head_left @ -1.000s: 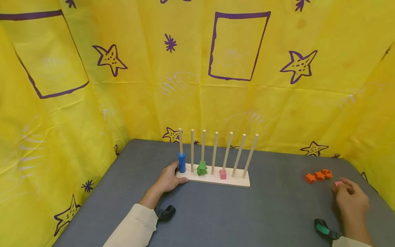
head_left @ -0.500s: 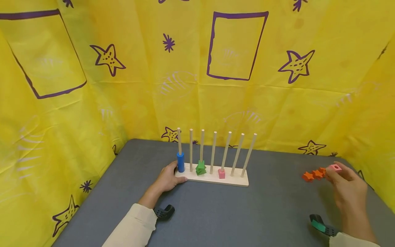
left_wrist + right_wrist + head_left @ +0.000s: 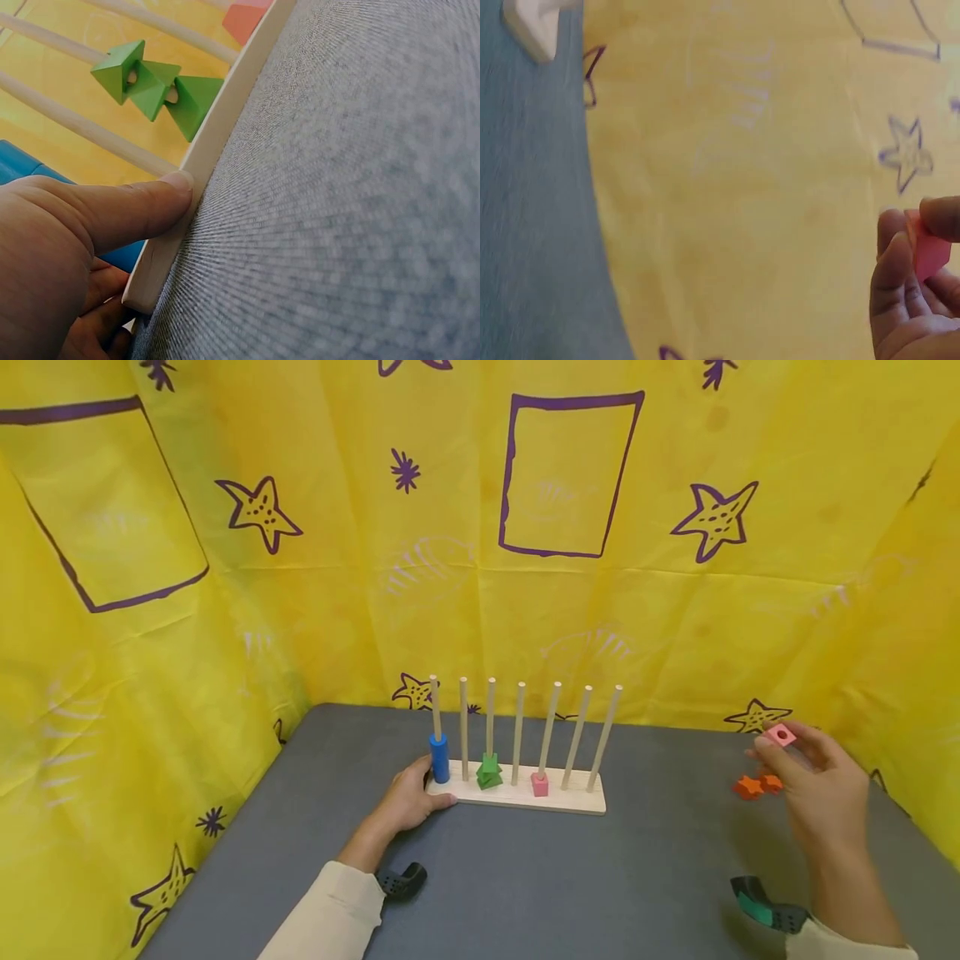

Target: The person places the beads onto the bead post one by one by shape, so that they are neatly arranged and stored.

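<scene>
My left hand (image 3: 405,795) grips the left end of a wooden peg board (image 3: 517,797). In the left wrist view its thumb lies on the edge of the base, with the other fingers partly hidden behind. A blue cylinder stack (image 3: 440,762) sits on the leftmost peg, right by that hand. Green triangular blocks (image 3: 489,772) are on the third peg, and one pink block (image 3: 540,787) is low on the fifth. Away to the right, my raised right hand (image 3: 828,789) pinches another pink block (image 3: 931,253) between thumb and fingers; its hole shows in the head view.
Orange star blocks (image 3: 748,788) lie on the grey table (image 3: 570,877) beneath the right hand, partly covered by it. A yellow patterned cloth (image 3: 450,610) hangs behind and along both sides. Each wrist wears a dark strap device (image 3: 405,882).
My right hand has lifted the pink block off the table and carried it up and left, over the orange stars. The left hand keeps its grip on the peg board.
</scene>
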Demonstrator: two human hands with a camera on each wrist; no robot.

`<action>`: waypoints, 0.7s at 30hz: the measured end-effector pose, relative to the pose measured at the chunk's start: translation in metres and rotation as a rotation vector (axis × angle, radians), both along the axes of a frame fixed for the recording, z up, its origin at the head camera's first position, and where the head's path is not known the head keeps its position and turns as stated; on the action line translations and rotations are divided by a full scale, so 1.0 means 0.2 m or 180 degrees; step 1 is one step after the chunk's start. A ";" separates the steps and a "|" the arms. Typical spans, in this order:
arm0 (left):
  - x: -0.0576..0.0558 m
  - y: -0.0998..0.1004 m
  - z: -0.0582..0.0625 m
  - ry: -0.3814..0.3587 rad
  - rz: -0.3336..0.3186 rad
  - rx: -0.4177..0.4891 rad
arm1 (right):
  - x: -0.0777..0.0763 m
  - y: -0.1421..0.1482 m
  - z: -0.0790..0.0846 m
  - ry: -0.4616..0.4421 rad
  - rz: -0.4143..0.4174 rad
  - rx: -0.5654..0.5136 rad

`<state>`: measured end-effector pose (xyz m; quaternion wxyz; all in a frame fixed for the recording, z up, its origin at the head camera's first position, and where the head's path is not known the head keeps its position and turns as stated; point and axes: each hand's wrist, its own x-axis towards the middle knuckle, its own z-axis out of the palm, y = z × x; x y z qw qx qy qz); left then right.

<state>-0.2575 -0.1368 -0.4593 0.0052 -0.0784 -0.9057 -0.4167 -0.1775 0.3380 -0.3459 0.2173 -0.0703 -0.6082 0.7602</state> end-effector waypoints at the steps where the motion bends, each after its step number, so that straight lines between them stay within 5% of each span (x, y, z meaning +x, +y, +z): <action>1: 0.00 0.00 0.00 0.0000 -0.0004 -0.0002 | 0.00 -0.02 0.01 0.0065 0.0017 -0.0013; 16: 0.01 0.00 -0.01 0.0054 -0.0033 0.0037 | 0.00 -0.29 0.15 0.0517 -0.0057 0.1260; 21: 0.01 0.00 -0.02 0.0099 -0.0028 0.0023 | -0.02 -0.40 0.20 0.0691 0.0133 0.1295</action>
